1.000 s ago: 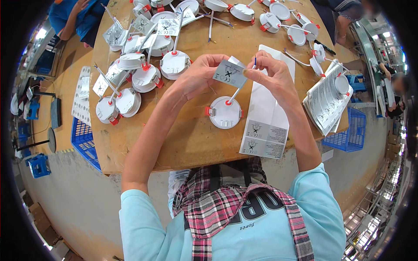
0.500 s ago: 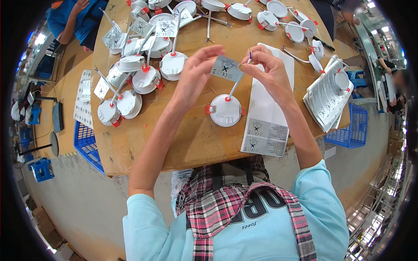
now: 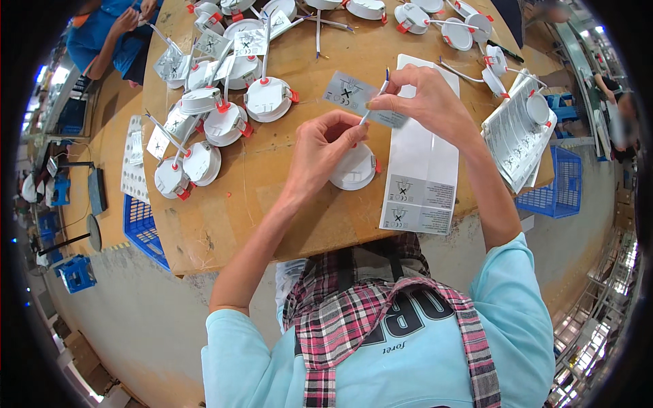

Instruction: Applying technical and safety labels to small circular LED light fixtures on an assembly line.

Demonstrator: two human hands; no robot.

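Observation:
A round white downlight [image 3: 353, 170] with red spring clips lies on the table in front of me, partly covered by my left hand [image 3: 325, 151]. That hand's thumb and fingers are pinched on its white cable [image 3: 375, 105], below the label. A silver-grey printed label [image 3: 348, 92] sits at the cable, its two ends sticking out on either side. My right hand [image 3: 427, 103] is closed at the label and upper cable, thumb in front; whether the label is stuck round the cable is hard to see. Beside them lies a white backing sheet [image 3: 423, 153] with several labels at its near end.
Several downlights, many with labelled cables [image 3: 266, 98], crowd the left and far table [image 3: 272, 224]. A stack of label sheets [image 3: 517, 143] carries a small lamp at right. A black pen [image 3: 505, 49] lies beyond. Blue crates [image 3: 144, 231] stand beside the table. Another person [image 3: 109, 37] works at far left.
My left hand has come down from beside the label's left end and closed on the cable below. The label now slants down to the right, with an end showing beneath my right hand.

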